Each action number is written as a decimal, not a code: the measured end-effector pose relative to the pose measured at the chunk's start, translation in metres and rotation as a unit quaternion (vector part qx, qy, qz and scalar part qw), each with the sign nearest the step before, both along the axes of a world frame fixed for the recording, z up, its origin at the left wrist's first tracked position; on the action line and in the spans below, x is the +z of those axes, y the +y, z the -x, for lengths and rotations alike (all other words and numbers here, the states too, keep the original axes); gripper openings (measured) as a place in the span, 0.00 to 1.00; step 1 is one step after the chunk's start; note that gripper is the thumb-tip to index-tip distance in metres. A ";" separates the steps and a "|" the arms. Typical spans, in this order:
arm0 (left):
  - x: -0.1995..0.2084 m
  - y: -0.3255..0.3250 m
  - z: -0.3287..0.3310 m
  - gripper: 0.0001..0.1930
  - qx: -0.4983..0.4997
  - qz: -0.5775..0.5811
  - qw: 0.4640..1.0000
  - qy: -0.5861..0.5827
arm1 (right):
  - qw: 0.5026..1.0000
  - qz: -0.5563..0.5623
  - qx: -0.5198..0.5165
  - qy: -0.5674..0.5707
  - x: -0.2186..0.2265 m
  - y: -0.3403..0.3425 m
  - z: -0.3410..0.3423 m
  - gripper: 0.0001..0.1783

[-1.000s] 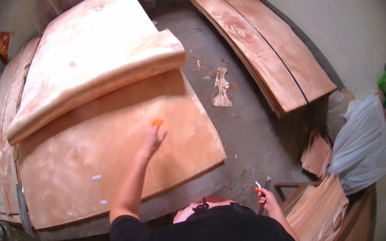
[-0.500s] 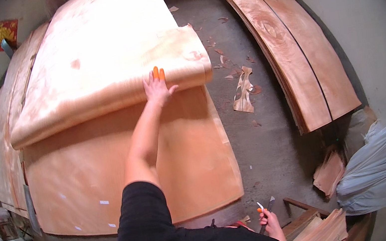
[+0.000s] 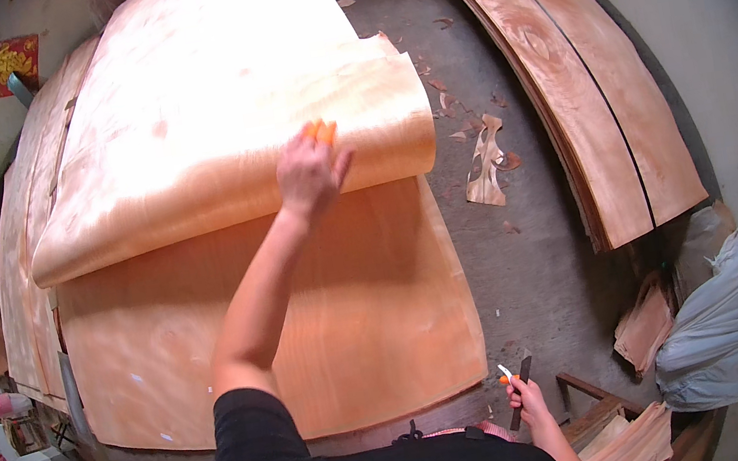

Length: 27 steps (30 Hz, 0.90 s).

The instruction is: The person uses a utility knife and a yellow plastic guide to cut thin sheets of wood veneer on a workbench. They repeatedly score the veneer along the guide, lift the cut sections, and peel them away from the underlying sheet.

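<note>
A large thin sheet of pale wood veneer (image 3: 205, 112) is folded back on itself, its rounded fold running left to right in front of me. My left hand (image 3: 310, 174) rests on that fold near its right part, fingers bent, thumb apart, gripping nothing; two fingertips wear orange covers. Under the fold lies a flat tan wood sheet (image 3: 356, 329), its near part exposed. At the lower right, clear of the sheets, my right hand (image 3: 531, 401) is closed around a dark, flat-bladed knife (image 3: 523, 374). A small curved white piece (image 3: 505, 370) sticks out beside it.
On the right, a stack of long wood sheets (image 3: 576, 72) lies beside the wall. Veneer scraps (image 3: 484, 164) litter the grey floor between the stacks. A white plastic sack (image 3: 717, 325) and wood pieces (image 3: 631, 450) stand at lower right. More sheets (image 3: 45, 166) line the left.
The view has shifted slightly. My left hand's fingers went from spread flat to bent, and the fold has come a little nearer. My right hand has risen slightly with the knife.
</note>
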<state>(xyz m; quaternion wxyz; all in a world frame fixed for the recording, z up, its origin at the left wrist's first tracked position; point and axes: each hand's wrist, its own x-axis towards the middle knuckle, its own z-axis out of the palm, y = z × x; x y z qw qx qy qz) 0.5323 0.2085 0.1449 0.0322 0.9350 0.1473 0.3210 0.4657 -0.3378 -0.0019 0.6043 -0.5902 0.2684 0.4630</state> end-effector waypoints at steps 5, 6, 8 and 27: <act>-0.045 0.028 -0.023 0.32 0.114 0.044 0.975 0.186 | 0.999 -0.003 -0.015 -0.029 0.005 0.007 -0.007 0.10; -0.052 0.022 -0.016 0.33 0.110 0.062 0.961 0.244 | 0.999 -0.005 -0.019 -0.031 0.003 0.007 -0.004 0.10; -0.062 0.003 0.007 0.33 0.084 0.029 0.964 0.252 | 0.999 -0.002 -0.022 -0.027 -0.003 0.003 0.000 0.10; -0.039 -0.005 -0.038 0.35 0.007 0.018 0.960 0.278 | 0.998 -0.023 -0.053 -0.035 -0.002 -0.006 0.007 0.07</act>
